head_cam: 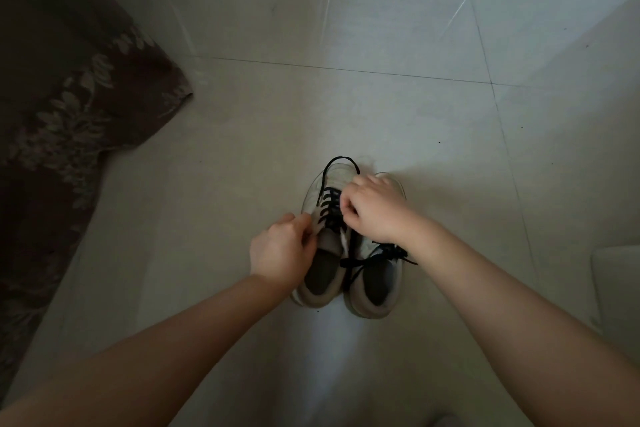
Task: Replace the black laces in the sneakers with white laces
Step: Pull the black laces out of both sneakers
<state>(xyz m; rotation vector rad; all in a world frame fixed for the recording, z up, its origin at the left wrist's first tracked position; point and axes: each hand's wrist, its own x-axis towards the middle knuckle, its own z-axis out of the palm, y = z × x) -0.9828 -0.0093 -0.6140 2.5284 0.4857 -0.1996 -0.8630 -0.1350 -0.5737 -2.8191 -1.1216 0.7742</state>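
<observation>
Two pale sneakers stand side by side on the floor tiles, toes pointing away from me. The left sneaker (320, 274) has black laces (329, 204) partly pulled loose, with one loop arching over its toe. My left hand (282, 250) grips the left side of that sneaker near its tongue. My right hand (372, 210) pinches the black lace over the eyelets. The right sneaker (375, 284) lies partly under my right wrist, its black lace (356, 262) still tied in a bow. No white laces are in view.
A dark brown cloth with a pale leaf pattern (59, 107) hangs down on the left. Pale floor tiles (346, 107) stretch ahead. A white object's corner (620, 274) shows at the right edge.
</observation>
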